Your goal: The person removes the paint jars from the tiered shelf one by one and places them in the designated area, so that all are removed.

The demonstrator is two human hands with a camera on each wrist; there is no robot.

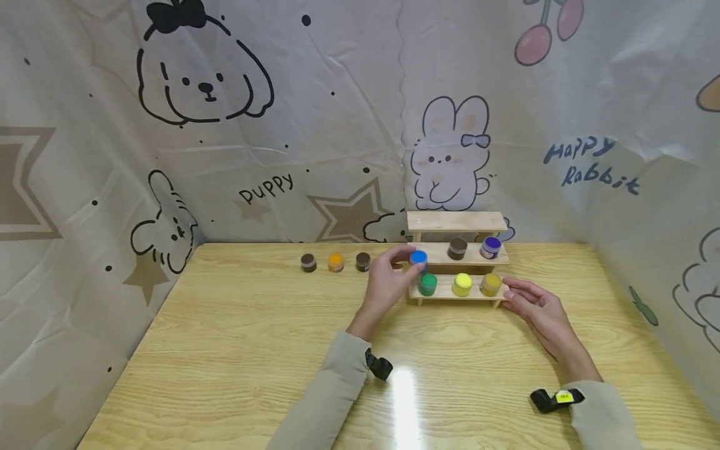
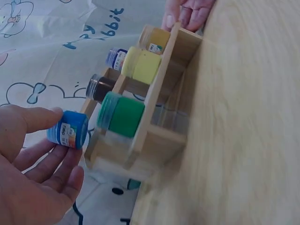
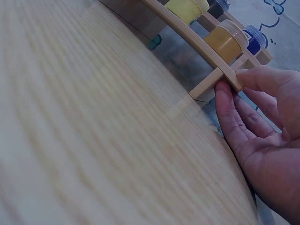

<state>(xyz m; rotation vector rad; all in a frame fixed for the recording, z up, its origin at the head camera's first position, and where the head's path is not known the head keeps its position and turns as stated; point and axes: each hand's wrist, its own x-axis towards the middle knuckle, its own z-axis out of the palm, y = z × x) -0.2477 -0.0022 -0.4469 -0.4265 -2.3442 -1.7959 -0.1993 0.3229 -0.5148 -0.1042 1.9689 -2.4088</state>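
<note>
My left hand (image 1: 385, 282) pinches a small blue paint jar (image 2: 69, 130) between thumb and fingers at the left end of a three-step wooden rack (image 1: 455, 220). Whether the jar touches the middle step cannot be told. My right hand (image 1: 542, 312) grips the front right corner of the lowest step, thumb and fingers on its end (image 3: 232, 79). On that lowest step stand a green jar (image 1: 427, 284), a yellow jar (image 1: 462, 285) and an ochre jar (image 1: 490, 285). The middle step bears a dark brown jar (image 1: 457, 249) and a purple jar (image 1: 491, 247).
Left of the rack, a dark jar (image 1: 308, 262), an orange jar (image 1: 335, 262) and another dark jar (image 1: 362, 261) stand in a row on the wooden table (image 1: 236, 350). A printed cloth (image 1: 337, 125) hangs behind the table and at its sides.
</note>
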